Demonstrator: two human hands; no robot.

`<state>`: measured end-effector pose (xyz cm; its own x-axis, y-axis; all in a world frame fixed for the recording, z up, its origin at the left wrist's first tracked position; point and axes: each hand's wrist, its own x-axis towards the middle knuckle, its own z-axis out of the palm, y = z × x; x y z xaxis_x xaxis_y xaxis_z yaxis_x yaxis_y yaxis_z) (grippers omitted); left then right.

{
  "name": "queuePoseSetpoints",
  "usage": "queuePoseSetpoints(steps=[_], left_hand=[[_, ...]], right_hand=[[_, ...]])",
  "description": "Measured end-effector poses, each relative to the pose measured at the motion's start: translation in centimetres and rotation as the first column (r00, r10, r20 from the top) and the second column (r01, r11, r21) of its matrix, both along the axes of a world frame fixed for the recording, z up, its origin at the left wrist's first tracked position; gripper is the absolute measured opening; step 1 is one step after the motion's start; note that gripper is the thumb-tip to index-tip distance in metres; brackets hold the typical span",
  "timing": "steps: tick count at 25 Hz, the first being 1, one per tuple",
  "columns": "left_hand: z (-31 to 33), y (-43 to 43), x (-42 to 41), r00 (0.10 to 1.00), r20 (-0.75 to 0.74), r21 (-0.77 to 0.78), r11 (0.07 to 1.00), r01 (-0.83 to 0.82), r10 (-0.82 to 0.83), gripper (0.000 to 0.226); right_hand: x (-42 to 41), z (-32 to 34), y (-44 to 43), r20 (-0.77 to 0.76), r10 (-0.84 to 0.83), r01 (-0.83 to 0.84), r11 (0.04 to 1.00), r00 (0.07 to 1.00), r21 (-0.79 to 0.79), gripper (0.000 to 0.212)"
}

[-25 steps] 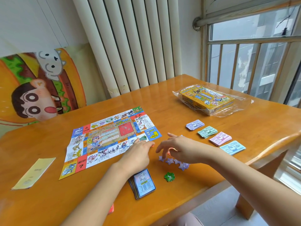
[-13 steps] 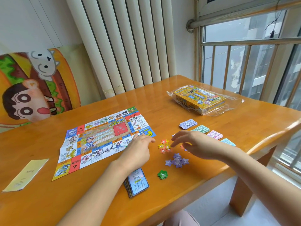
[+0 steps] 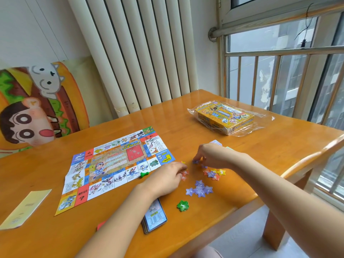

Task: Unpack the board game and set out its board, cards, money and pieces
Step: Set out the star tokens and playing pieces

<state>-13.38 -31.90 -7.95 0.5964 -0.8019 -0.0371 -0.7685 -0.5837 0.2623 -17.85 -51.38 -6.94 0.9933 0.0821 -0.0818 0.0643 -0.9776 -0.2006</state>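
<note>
Pinching a small purple star token (image 3: 195, 161) just right of the board (image 3: 115, 168), the right hand (image 3: 212, 155) is hovering low over the table (image 3: 178, 116). With fingers loosely stretched, the left hand (image 3: 167, 178) is touching red numbered stars (image 3: 184, 175); more purple stars (image 3: 200, 189) are lying nearby.

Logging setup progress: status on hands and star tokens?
Left hand fingertips at red star tokens, grip unclear. Right hand pinches purple star token. Board laid flat; green pawn lying on its near edge.
</note>
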Motion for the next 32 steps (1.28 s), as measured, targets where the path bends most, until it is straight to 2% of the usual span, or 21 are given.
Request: queuePoseSetpoints(steps=[2,4,6,7,9,11,15,18,20,24,27,30,32], left_hand=[[0.1,0.0,0.0,1.000,-0.007,-0.008,1.000,-0.009,0.009,0.040],[0.1,-0.1,0.0,1.000,-0.003,-0.015,1.000,-0.011,0.011,0.039],[0.0,-0.1,-0.2,1.000,0.000,-0.025,0.999,-0.023,0.023,0.037],[0.0,-0.1,-0.4,0.999,0.003,-0.045,0.998,-0.032,0.033,0.036],[0.1,-0.1,-0.9,0.999,0.017,-0.130,0.991,-0.038,0.040,0.034],[0.2,-0.4,-1.8,0.999,0.033,-0.178,0.984,0.017,-0.012,0.033],[-0.1,-1.3,-3.8,0.986,0.060,-0.066,0.985,0.158,-0.154,0.038],[0.1,-0.9,-4.2,0.989,0.040,-0.008,0.990,0.139,-0.139,0.055],[0.3,-0.6,-4.4,0.994,0.030,0.004,0.994,0.106,-0.106,0.063],[0.5,-0.7,-5.0,0.998,0.013,-0.042,0.997,0.059,-0.058,0.049],[0.5,-1.0,-5.4,0.998,-0.047,-0.099,0.995,0.026,-0.031,0.043],[1.0,-0.8,-5.2,0.987,-0.156,-0.152,0.988,0.008,-0.032,0.048],[1.4,-0.6,-4.5,0.989,-0.140,-0.108,0.994,0.021,-0.036,0.059]], right_hand=[[-0.2,0.4,0.5,-0.023,0.050,-0.049,0.997,0.998,0.053,0.036],[-1.1,1.0,1.0,-0.062,0.086,-0.073,0.981,0.994,0.179,0.032],[-2.5,1.9,1.1,-0.049,0.052,-0.036,0.959,0.997,0.283,0.031],[-3.2,2.2,0.8,0.005,0.008,-0.009,0.955,1.000,0.298,0.029],[-4.7,2.5,0.2,0.171,-0.077,0.039,0.975,0.982,0.217,0.024],[-6.5,1.7,-0.5,0.275,-0.116,0.086,0.989,0.955,0.116,0.018],[-9.7,-1.5,-0.1,0.314,-0.077,0.096,0.994,0.946,-0.047,0.036],[-9.8,-3.6,0.3,0.492,0.033,0.030,0.992,0.870,-0.121,0.024],[-9.7,-4.1,0.4,0.531,0.057,0.015,0.992,0.846,-0.129,0.022],[-10.1,-4.3,0.7,0.554,0.037,0.003,0.997,0.832,-0.071,0.033],[-10.6,-4.6,0.7,0.585,0.025,-0.045,0.999,0.811,0.020,0.029],[-11.9,-4.3,1.2,0.483,-0.137,0.020,0.971,0.865,0.239,0.020],[-12.4,-4.3,1.6,0.397,-0.246,0.127,0.945,0.884,0.303,0.025]])
